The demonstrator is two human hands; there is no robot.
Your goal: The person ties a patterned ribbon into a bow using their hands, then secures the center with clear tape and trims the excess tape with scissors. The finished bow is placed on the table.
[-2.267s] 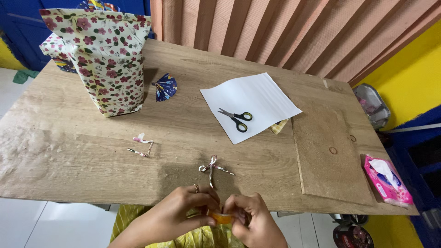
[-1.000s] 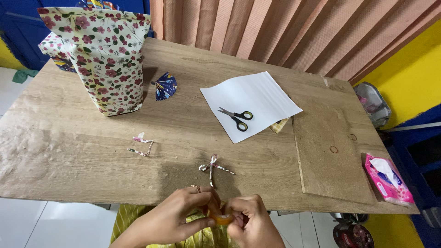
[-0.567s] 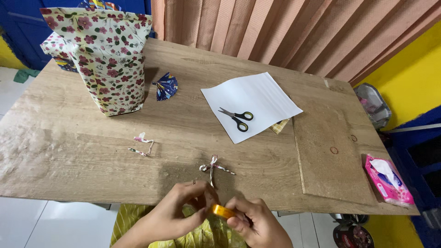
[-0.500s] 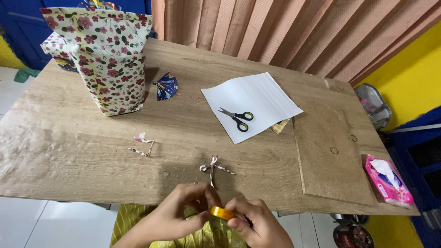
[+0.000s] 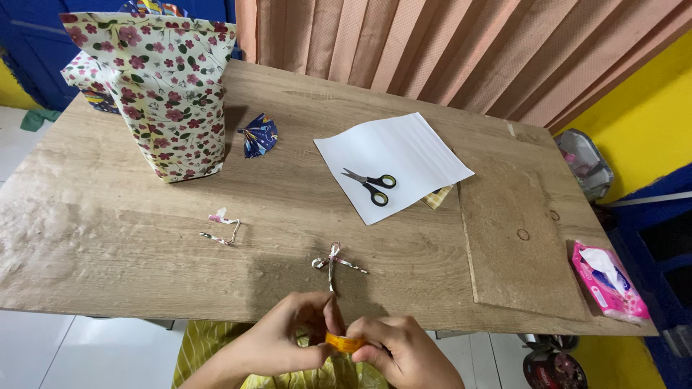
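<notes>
On the wooden worktop (image 5: pixel 108 238), going left to right, stand a tall flowered paper bag (image 5: pixel 169 94), a small folded blue paper fan (image 5: pixel 259 137), two little twisted paper bits (image 5: pixel 222 229) (image 5: pixel 335 262) that look finished, and black scissors (image 5: pixel 371 185) on a white paper sheet (image 5: pixel 411 144). At the near edge, the left hand (image 5: pixel 285 344) and right hand (image 5: pixel 404 353) both pinch a small roll of orange tape (image 5: pixel 344 341) with their fingers. It seems the taping is not done. Compared with a moment ago, the tape roll sits lower and flatter between the hands.
</notes>
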